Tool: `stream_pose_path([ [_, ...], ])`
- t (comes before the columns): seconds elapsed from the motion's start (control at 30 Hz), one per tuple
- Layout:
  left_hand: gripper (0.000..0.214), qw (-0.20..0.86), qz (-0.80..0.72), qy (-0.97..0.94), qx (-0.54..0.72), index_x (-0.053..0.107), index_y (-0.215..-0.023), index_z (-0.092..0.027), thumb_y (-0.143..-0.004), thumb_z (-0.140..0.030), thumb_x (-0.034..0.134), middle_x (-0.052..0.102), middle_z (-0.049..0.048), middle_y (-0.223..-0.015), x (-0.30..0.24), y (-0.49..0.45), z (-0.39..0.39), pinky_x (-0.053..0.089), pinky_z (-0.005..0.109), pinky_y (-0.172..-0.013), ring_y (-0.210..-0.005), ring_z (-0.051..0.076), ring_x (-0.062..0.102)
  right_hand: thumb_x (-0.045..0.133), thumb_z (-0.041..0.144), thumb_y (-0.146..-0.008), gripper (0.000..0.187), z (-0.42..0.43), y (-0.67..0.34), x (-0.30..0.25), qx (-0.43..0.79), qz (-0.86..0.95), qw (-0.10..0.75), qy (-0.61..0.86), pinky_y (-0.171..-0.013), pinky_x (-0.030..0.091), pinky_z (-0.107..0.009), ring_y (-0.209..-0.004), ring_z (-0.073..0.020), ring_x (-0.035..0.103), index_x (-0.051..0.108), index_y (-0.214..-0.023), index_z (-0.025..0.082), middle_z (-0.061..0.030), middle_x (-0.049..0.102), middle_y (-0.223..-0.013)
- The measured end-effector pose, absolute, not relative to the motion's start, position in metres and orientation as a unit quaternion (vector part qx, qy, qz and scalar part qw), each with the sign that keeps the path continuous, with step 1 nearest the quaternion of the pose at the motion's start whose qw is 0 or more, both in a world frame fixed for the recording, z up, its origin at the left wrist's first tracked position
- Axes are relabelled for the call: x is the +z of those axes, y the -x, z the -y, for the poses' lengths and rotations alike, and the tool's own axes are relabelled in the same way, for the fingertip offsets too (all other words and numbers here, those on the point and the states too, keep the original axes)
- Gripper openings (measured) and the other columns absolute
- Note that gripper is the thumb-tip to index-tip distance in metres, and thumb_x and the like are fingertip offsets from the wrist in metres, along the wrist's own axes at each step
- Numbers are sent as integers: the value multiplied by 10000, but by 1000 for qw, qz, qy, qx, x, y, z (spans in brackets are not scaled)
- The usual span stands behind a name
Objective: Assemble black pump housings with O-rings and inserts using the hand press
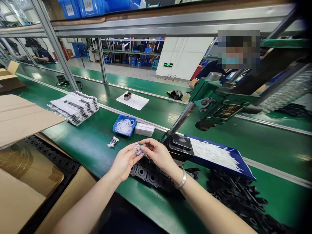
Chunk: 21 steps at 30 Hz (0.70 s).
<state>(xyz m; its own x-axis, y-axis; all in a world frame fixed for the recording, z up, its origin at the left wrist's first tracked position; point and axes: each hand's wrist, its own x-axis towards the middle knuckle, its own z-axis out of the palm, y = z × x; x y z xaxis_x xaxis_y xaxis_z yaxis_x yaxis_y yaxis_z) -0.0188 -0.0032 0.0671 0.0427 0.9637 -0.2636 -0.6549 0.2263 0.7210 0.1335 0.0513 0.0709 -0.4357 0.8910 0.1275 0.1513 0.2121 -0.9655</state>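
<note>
Between my two hands is a small bunch of white rings. My left hand is closed around the bunch from the left, while the fingers of my right hand pinch at its right side. Just beyond them, a blue tray contains many similar white rings. Below my hands, a row of black square parts with round centres lies on the green bench, partly covered by my hands. A small white-and-dark part rests to the left of my fingers.
A green hand press stands at the right, above a black block. Beside it are a blue box of white strips and a heap of black parts. Open cartons crowd the left. A co-worker sits opposite.
</note>
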Motion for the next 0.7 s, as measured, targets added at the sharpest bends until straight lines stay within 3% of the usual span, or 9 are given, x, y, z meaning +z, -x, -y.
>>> stream_pose_path([
  [0.3,459,657,-389,-264,590,615,-1303,-227,-855,-161,691,715,56,-1106,55,30,-1,513,419,-1029,-1051,189,678,629,323,-862,163,-57,-123,69,431,739,346,385,-676,478,-283,-734,-154,576,672,-955,196,-28,662,-886],
  [0.53,392,622,-430,-284,590,709,-1178,-190,-790,-231,757,704,78,-1183,48,38,-4,497,436,-1056,-1127,236,652,599,211,-895,145,-51,-123,74,353,808,311,355,-740,486,-295,-796,-160,598,653,-1030,201,-29,660,-910],
  [0.7,436,592,-434,-305,607,720,-1148,-160,-750,-322,800,727,95,-1124,46,43,-6,533,450,-1009,-1091,262,675,607,288,-878,172,-60,-127,72,434,739,356,373,-709,508,-283,-758,-157,608,643,-1012,187,-27,664,-861],
])
